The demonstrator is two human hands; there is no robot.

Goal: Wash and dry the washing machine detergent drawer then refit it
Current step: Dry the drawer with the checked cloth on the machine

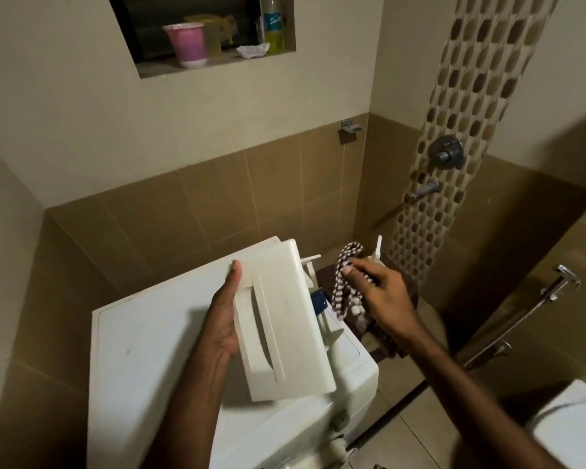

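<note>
Beige-tiled bathroom walls close round a white washing machine (pixel 142 336) in the lower middle of the frame. Above its top, at centre, the detergent drawer (pixel 281 319) is out of the machine and held up with its white front panel facing the camera; its compartments point away and are mostly hidden, with only a blue insert showing at its right edge. The left hand (pixel 224 316) grips the drawer's left edge, thumb lying on the front panel. Just right of the drawer, the right hand (pixel 383 292) pinches a brown-and-white checked cloth (pixel 344 282), which hangs down close to the drawer's back.

By the look of it, this is the drying stage: the drawer is removed and a cloth is at hand. Whether washing is finished cannot be told, since no water or suds show. Wiping and refitting are left.

A mixer tap (pixel 445 152) sits at right, and a wall niche at upper left holds a pink cup (pixel 185 44).
</note>
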